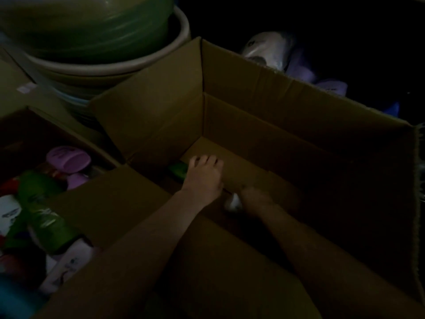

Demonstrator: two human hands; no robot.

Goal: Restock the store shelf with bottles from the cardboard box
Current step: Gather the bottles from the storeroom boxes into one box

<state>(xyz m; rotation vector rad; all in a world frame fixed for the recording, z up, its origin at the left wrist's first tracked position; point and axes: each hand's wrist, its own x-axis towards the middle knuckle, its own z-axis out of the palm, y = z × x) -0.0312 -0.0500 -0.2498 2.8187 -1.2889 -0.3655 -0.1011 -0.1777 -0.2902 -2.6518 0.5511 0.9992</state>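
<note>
Both bare arms reach down into a large open cardboard box (264, 125) in very dim light. The left hand (204, 178) lies palm down with fingers spread and loosely curved over a green bottle (178, 170) on the box floor; the fingers rest on it but are not closed round it, and only a short green stretch shows just left of the knuckles, so its long axis and which way it points cannot be told. The right hand (253, 196) is blurred and in shadow just right of the left wrist, beside a small white bottle (233, 202) whose rounded pale part shows between the two wrists; whether that hand is closed on it cannot be told. The box's raised flaps stand around both hands. Well left of the left forearm, a second open box (69, 139) holds jumbled green, white and purple-capped bottles (46, 203). Beyond the flaps sits a stack of green basins (96, 42).
</note>
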